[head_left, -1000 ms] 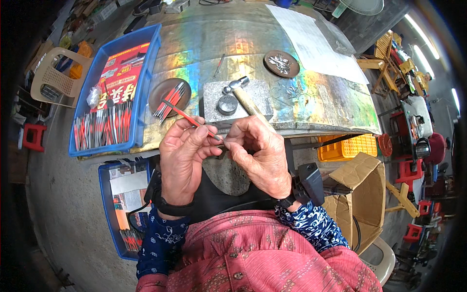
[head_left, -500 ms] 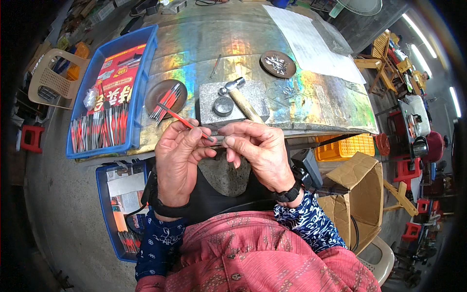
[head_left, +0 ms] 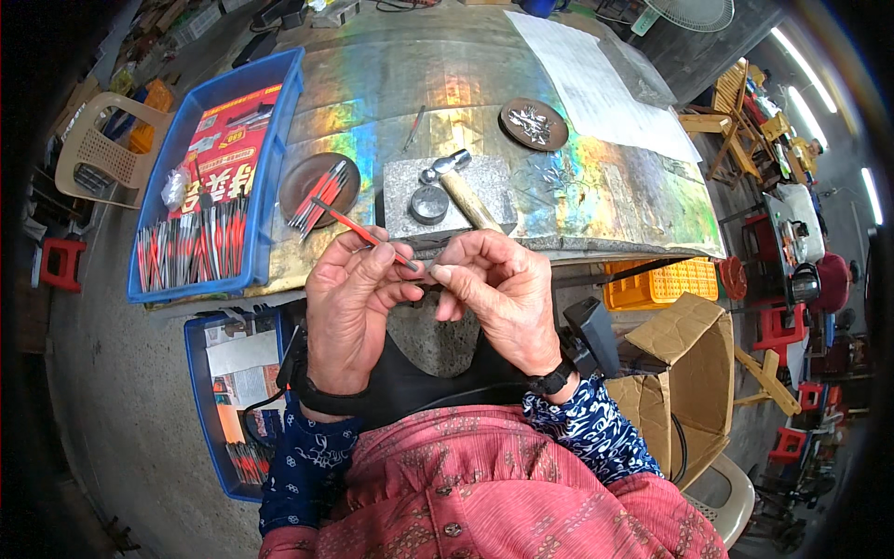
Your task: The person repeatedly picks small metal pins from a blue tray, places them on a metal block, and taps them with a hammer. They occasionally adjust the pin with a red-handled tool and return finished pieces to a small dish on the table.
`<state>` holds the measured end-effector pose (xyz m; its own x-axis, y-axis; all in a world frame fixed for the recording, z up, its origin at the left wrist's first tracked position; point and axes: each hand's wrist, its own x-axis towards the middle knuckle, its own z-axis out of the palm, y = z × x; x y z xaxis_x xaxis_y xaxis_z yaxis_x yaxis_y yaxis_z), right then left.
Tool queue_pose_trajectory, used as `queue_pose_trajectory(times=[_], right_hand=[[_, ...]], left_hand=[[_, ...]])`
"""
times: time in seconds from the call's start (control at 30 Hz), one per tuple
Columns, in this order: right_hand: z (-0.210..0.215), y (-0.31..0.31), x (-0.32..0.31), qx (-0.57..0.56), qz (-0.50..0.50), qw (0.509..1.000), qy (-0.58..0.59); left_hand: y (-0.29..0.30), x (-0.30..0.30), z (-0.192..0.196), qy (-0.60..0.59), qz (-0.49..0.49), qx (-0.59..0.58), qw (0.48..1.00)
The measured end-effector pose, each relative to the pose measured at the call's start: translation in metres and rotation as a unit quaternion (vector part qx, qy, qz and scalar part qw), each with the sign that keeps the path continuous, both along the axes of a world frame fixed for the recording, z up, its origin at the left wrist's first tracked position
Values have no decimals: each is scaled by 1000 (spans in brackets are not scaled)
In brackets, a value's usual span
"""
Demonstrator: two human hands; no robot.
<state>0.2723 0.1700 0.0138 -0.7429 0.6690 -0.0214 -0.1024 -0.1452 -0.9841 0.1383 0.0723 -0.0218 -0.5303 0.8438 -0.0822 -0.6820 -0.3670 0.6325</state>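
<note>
My left hand [head_left: 349,298] pinches a slim red stick [head_left: 358,227] with dark ends between thumb and fingers, slanting up to the left. At its lower end, my right hand [head_left: 503,293] is closed in a pinch; whatever lies between those fingertips is too small to make out. Just beyond the hands, a grey block [head_left: 402,177] bears a hammer [head_left: 468,198] with a wooden handle and a dark round ring [head_left: 429,205]. To its left, a brown dish [head_left: 296,177] carries several red and grey sticks [head_left: 321,194]. Small silvery pieces [head_left: 529,126] fill part of another dish [head_left: 559,133].
On the left, a blue crate [head_left: 289,102] has many red and dark sticks standing in it. Below sits another blue crate [head_left: 207,401]. White sheets [head_left: 596,84] cover the table's far right. A cardboard box [head_left: 698,382] and yellow crate [head_left: 666,282] are at right.
Both hands stay together, shifted very slightly. The red stick's lower end has moved a little to the right, toward my right fingertips.
</note>
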Motion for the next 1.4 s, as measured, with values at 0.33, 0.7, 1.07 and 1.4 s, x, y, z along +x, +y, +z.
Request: queue_pose_trajectory(times=[0.33,0.7,1.07,1.4], right_hand=[[0,-4,-3,25,-33,998,40],[-9,-14,-5,130,-72,989,-7],[-20,-19,-14,159,-148,976,16],[-9,17,1,432,-126,889,-83]], left_hand=[[1,4,3,-35,-29,16,999],[3,5,0,-24,-16,38,999],[11,19,7,37,70,-2,997],[26,4,-1,65,38,-22,997]])
